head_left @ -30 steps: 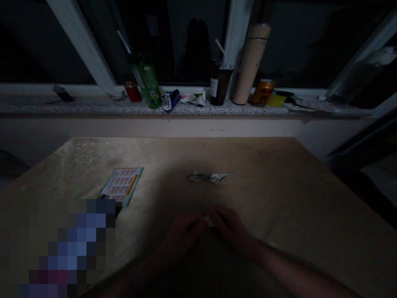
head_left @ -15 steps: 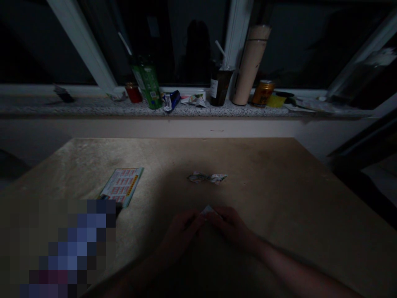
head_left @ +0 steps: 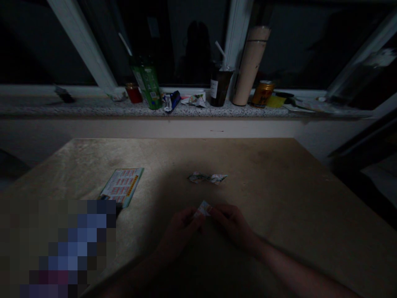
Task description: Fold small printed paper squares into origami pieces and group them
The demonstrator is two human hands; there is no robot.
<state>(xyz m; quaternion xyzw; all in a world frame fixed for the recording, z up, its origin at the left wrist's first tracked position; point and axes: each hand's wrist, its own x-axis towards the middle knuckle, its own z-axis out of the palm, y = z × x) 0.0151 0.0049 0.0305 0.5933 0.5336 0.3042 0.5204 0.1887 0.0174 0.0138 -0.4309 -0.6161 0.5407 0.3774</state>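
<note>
A small folded piece of paper (head_left: pixel 204 208), pale with faint print, is pinched between my two hands above the table (head_left: pixel 263 178). My left hand (head_left: pixel 185 223) grips its left side between thumb and fingers. The fingers of my right hand (head_left: pixel 228 219) close on its right edge. Just beyond my hands lie two folded printed paper pieces, a left one (head_left: pixel 197 177) and a right one (head_left: pixel 218 178), their points almost meeting. The light is dim, and my hands hide the lower part of the held paper.
A printed card (head_left: pixel 122 186) lies at the left, beside a pixelated patch. Along the stone windowsill (head_left: pixel 186 109) stand a green bottle (head_left: pixel 149 85), a dark cup with a straw (head_left: pixel 221 87), a tall pink flask (head_left: pixel 251 66), an orange can (head_left: pixel 263 93) and a red jar (head_left: pixel 133 92).
The held paper has shifted slightly left and turned, with more of its face showing. My right fingers have moved a little along its edge. The things on the table are unmoved.
</note>
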